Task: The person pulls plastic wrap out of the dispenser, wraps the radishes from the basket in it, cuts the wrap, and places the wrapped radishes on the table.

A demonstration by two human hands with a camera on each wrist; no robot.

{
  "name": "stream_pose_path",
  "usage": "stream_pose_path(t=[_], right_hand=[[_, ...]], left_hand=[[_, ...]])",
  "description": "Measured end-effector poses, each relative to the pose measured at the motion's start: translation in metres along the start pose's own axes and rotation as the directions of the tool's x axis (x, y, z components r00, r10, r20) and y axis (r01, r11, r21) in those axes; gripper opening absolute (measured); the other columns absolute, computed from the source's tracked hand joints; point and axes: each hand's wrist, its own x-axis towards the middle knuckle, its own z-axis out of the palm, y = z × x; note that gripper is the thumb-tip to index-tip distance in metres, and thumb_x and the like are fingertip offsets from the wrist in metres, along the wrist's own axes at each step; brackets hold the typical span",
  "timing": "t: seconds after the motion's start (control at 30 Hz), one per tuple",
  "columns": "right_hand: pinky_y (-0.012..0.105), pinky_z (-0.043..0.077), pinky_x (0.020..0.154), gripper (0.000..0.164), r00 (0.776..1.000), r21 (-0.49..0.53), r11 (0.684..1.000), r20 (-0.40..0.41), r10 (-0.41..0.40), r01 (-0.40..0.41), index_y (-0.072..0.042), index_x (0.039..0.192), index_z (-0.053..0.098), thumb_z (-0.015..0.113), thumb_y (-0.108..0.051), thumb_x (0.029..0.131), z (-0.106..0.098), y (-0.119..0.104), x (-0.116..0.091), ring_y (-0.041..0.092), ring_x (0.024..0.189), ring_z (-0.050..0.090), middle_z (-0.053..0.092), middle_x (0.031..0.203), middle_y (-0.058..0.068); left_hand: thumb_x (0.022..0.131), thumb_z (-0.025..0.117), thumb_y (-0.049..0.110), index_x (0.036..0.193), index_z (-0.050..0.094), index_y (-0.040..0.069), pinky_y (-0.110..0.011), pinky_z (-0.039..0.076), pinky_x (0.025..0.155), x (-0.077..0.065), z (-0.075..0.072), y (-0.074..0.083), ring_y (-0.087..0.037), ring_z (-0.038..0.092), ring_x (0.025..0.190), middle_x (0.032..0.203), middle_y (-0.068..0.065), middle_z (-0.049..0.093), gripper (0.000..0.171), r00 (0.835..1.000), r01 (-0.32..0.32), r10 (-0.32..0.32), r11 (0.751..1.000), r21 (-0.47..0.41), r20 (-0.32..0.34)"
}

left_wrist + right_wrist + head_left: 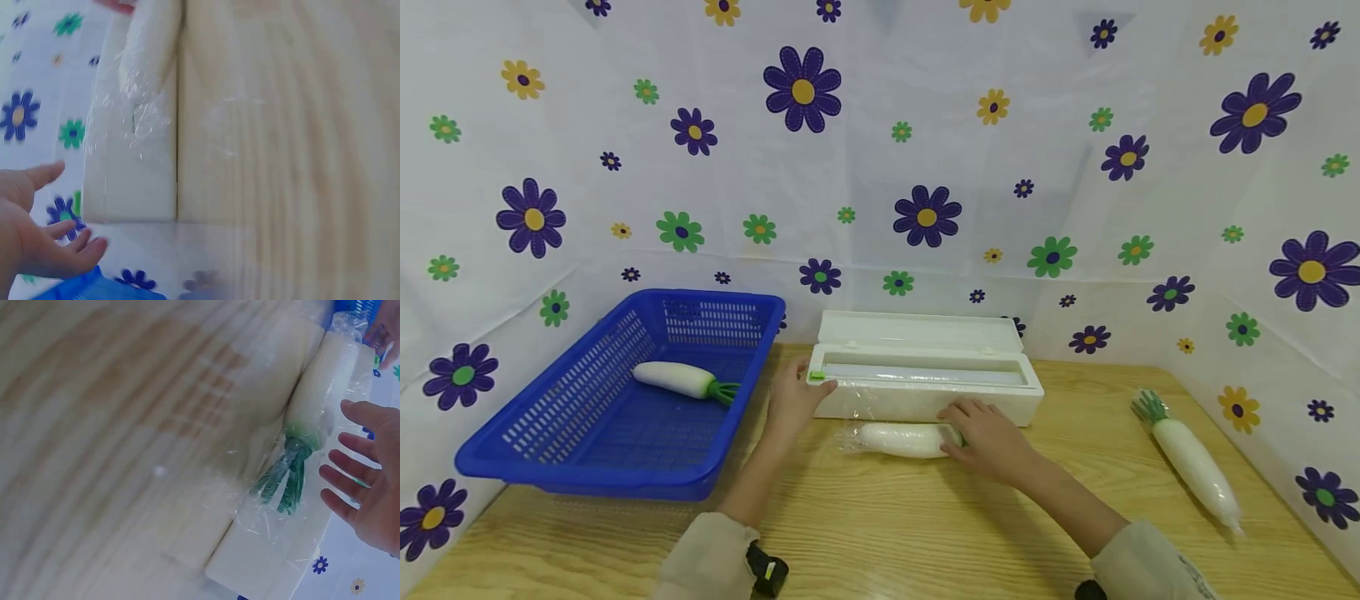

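Observation:
A white radish (901, 440) wrapped in clear film lies in front of a white cling film dispenser box (925, 402), whose lid (917, 332) is raised. Green leaf stalks (287, 478) show through the film in the right wrist view. My right hand (988, 437) is at the leafy end of this radish, fingers extended; whether it touches the film is unclear. My left hand (796, 396) is at the box's left end, by a green slider (817, 376). Its thumb and fingers are spread, with nothing visible between them in the left wrist view.
A blue plastic basket (722, 454) stands on the left, with an unwrapped radish (673, 378) inside. Another film-wrapped radish (1197, 468) lies at the right of the wooden table (880, 533). Flower-patterned cloth (865, 150) hangs behind and at both sides.

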Motion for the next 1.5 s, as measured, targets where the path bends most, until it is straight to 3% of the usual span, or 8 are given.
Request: stream_pose_path(t=[0.07, 0.17, 0.3, 0.57, 0.8, 1.07, 1.27, 1.5], right_hand=[[0.043, 0.045, 0.079, 0.034, 1.0, 0.026, 1.0, -0.01, 0.004, -0.004, -0.004, 0.107, 0.06, 0.071, -0.023, 0.081, -0.002, 0.0, 0.005, 0.027, 0.097, 0.054, 0.057, 0.104, 0.009], [0.041, 0.045, 0.081, 0.032, 0.999, 0.08, 0.996, -0.019, 0.031, -0.029, -0.004, 0.109, 0.06, 0.068, -0.022, 0.084, -0.006, -0.003, 0.018, 0.026, 0.097, 0.055, 0.058, 0.104, 0.007], [0.04, 0.045, 0.082, 0.028, 0.995, 0.197, 0.978, -0.047, 0.083, -0.072, -0.005, 0.109, 0.061, 0.065, -0.021, 0.087, -0.012, -0.009, 0.045, 0.024, 0.098, 0.055, 0.06, 0.105, 0.005], [0.035, 0.046, 0.08, 0.019, 0.988, 0.441, 0.891, -0.054, 0.147, -0.108, -0.004, 0.106, 0.063, 0.061, -0.014, 0.089, -0.002, -0.025, 0.101, 0.021, 0.094, 0.056, 0.061, 0.101, 0.004], [0.031, 0.045, 0.079, 0.019, 0.989, 0.535, 0.835, 0.007, 0.15, -0.131, -0.004, 0.105, 0.063, 0.061, -0.015, 0.089, 0.02, -0.046, 0.139, 0.02, 0.093, 0.056, 0.062, 0.101, 0.004], [0.026, 0.045, 0.073, 0.018, 0.984, 0.485, 0.856, 0.089, 0.152, -0.176, -0.008, 0.1, 0.069, 0.064, -0.02, 0.088, 0.038, -0.061, 0.161, 0.015, 0.087, 0.055, 0.063, 0.094, 0.001], [0.025, 0.044, 0.073, 0.011, 0.983, 0.467, 0.866, 0.057, 0.172, -0.178, -0.007, 0.093, 0.071, 0.067, -0.013, 0.085, 0.041, -0.063, 0.163, 0.015, 0.082, 0.054, 0.063, 0.086, 0.0], [0.027, 0.043, 0.071, 0.009, 0.985, 0.448, 0.879, 0.035, 0.169, -0.167, -0.009, 0.087, 0.071, 0.069, -0.016, 0.083, 0.04, -0.058, 0.164, 0.015, 0.079, 0.054, 0.065, 0.082, -0.001]], left_hand=[[0.081, 0.071, 0.017, 0.132, 0.04, -0.003, -0.048, 0.039, 0.089, 0.004, 0.0, -0.007, -0.038, 0.042, 0.114, 0.127, -0.025, 0.044, 0.063, 0.996, 0.061, -0.053, 0.991, -0.123, 0.069], [0.083, 0.069, 0.019, 0.139, 0.03, 0.0, -0.046, 0.039, 0.091, 0.008, 0.001, -0.018, -0.036, 0.04, 0.116, 0.131, -0.024, 0.039, 0.07, 0.981, 0.139, -0.102, 0.964, -0.228, 0.167], [0.083, 0.069, 0.021, 0.142, 0.022, -0.001, -0.047, 0.035, 0.094, 0.011, 0.006, -0.025, -0.037, 0.038, 0.118, 0.134, -0.026, 0.035, 0.079, 0.977, 0.159, -0.11, 0.946, -0.281, 0.182], [0.077, 0.075, 0.021, 0.14, 0.02, -0.005, -0.05, 0.028, 0.099, 0.012, 0.019, -0.034, -0.039, 0.034, 0.121, 0.134, -0.027, 0.034, 0.087, 0.986, 0.128, -0.1, 0.967, -0.22, 0.134], [0.075, 0.075, 0.031, 0.139, 0.018, -0.006, -0.052, 0.032, 0.094, 0.009, 0.022, -0.033, -0.041, 0.033, 0.117, 0.132, -0.029, 0.027, 0.093, 0.992, 0.102, -0.094, 0.989, -0.103, 0.083], [0.081, 0.071, 0.026, 0.147, 0.003, 0.008, -0.057, 0.021, 0.1, 0.005, 0.022, -0.032, -0.043, 0.016, 0.131, 0.148, -0.024, 0.011, 0.096, 0.995, 0.007, 0.003, 0.995, -0.1, 0.098], [0.083, 0.07, 0.027, 0.148, 0.016, 0.014, -0.058, 0.027, 0.096, 0.003, 0.023, -0.032, -0.044, 0.028, 0.126, 0.145, -0.022, 0.024, 0.085, 0.997, -0.006, 0.012, 0.997, -0.082, 0.077], [0.083, 0.07, 0.024, 0.146, 0.02, 0.009, -0.049, 0.04, 0.085, 0.007, 0.024, -0.036, -0.039, 0.047, 0.11, 0.137, -0.024, 0.036, 0.082, 0.999, -0.043, 0.045, 0.997, -0.067, 0.029]])
